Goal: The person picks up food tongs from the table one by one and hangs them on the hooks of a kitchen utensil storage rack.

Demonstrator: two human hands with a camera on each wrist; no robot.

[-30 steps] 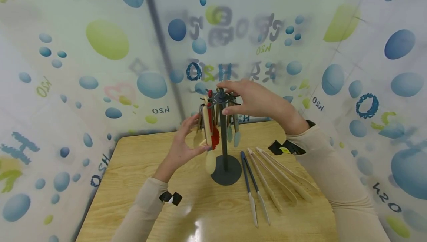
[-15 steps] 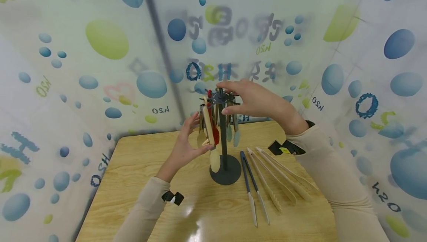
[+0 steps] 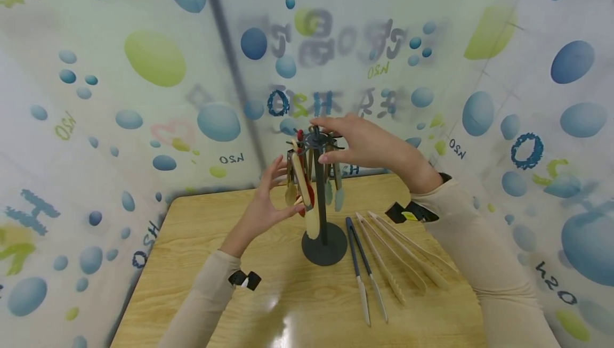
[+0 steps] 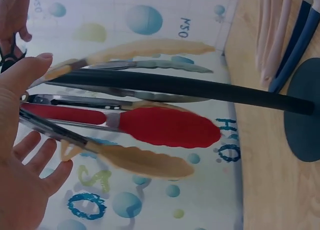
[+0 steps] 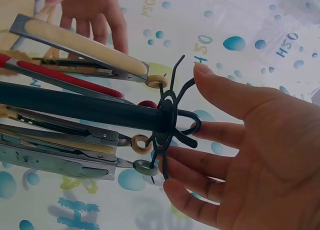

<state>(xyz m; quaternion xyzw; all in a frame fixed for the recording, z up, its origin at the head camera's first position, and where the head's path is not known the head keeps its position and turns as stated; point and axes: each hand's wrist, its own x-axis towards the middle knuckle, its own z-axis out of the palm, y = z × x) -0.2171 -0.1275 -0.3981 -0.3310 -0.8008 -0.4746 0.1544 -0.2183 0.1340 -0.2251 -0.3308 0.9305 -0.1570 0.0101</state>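
Note:
A dark rotary utensil stand (image 3: 322, 193) stands upright with several tongs on its hooks. My right hand (image 3: 366, 143) holds the hooked crown, its thumb (image 5: 220, 87) touching one hook and its other fingers against the far side. Cream-handled tongs (image 3: 300, 169) hang at the front left, pale heads down. My left hand (image 3: 261, 207) stays beside them with spread fingers, its thumb close to their middle; contact cannot be told. Red tongs (image 4: 170, 126) hang behind, partly covered in the head view. Grey-green tongs (image 3: 339, 199) hang at the right.
Blue-handled tongs (image 3: 357, 262) and several pale tongs (image 3: 408, 257) lie on the wooden table (image 3: 192, 262), right of the stand's round base (image 3: 324, 257). A patterned curtain (image 3: 158, 113) rises behind the table and along its sides.
The lower end of the cream-handled tongs has swung right, toward the pole. My left fingers have risen slightly and spread away from it. My right hand stays at the crown.

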